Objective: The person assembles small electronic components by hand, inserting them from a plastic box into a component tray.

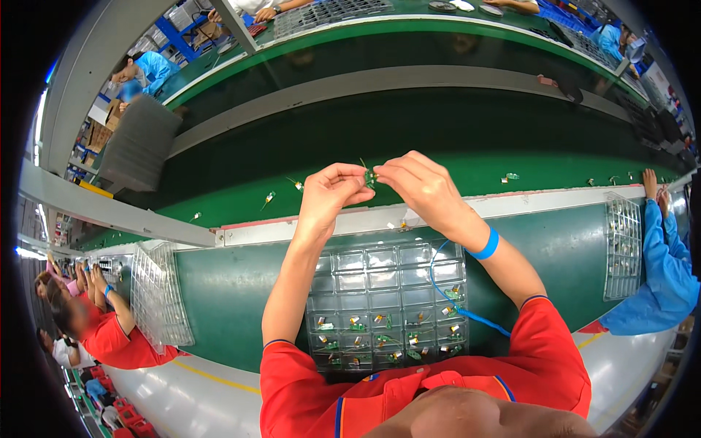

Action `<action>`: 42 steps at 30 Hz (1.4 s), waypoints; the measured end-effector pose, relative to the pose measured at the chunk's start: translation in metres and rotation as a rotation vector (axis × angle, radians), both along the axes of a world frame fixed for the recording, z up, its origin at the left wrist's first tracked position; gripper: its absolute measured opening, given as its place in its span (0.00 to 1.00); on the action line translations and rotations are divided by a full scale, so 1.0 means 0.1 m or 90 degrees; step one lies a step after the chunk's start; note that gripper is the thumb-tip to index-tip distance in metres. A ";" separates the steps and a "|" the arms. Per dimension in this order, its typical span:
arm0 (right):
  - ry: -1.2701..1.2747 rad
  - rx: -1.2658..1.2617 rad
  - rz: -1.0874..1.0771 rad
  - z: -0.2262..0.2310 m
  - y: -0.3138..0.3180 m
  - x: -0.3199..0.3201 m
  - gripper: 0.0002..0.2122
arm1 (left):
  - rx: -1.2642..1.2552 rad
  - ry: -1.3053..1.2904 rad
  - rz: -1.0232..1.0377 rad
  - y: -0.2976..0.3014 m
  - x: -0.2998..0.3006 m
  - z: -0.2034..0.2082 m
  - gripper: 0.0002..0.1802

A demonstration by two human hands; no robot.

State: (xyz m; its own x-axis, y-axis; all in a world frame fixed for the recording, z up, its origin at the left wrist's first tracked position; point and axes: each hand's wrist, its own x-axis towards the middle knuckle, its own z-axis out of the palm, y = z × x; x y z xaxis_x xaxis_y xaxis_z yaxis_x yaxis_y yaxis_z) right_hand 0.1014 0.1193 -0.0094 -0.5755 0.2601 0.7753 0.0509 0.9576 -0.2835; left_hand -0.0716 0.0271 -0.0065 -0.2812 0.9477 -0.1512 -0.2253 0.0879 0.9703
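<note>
Between my two hands, just above the near edge of the green conveyor belt (438, 164), is a small green circuit board (370, 177) with thin wires. My left hand (332, 191) pinches it from the left, fingers closed. The fingertips of my right hand (420, 182) are closed at its right side. A blue wrist strap (487, 244) with a coiled cord is on my right wrist. Below my hands a clear compartment tray (365, 281) lies on the green bench; its nearer compartments hold several small boards with wires, such as one board (357, 328).
More small boards, such as one board (269, 198) and another board (512, 177), lie along the belt. A metal rail (277, 228) separates belt and bench. Clear trays stand left (157, 292) and right (622, 248). Co-workers sit at both sides and across. A grey post (124, 212) crosses at left.
</note>
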 end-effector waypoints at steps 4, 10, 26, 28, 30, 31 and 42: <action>0.042 0.022 -0.006 0.09 -0.04 0.02 0.11 | 0.053 -0.048 -0.017 0.00 0.11 0.10 0.11; 0.058 0.024 0.019 0.14 -0.07 0.01 0.11 | 0.079 -0.020 -0.016 -0.04 0.10 0.12 0.10; -0.004 0.046 0.005 0.26 -0.24 0.12 0.14 | 0.134 0.047 0.024 -0.17 0.21 0.24 0.09; -0.007 0.044 0.005 0.27 -0.24 0.13 0.15 | 0.131 0.049 0.017 -0.16 0.21 0.26 0.08; -0.010 0.043 0.003 0.28 -0.24 0.15 0.15 | 0.129 0.049 0.009 -0.16 0.20 0.26 0.08; -0.018 0.048 0.002 0.29 -0.24 0.16 0.15 | 0.130 0.055 0.003 -0.16 0.18 0.25 0.08; -0.031 0.028 -0.052 0.32 -0.29 0.16 0.10 | 0.114 0.091 0.034 -0.18 0.21 0.23 0.07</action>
State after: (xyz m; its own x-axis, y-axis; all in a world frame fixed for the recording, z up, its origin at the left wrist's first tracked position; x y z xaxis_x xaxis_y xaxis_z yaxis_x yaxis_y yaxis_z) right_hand 0.1176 0.0904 0.0228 -0.5907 0.2738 0.7590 0.1414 0.9612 -0.2366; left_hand -0.0501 0.0094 0.0168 -0.3383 0.9389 0.0633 -0.0843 -0.0972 0.9917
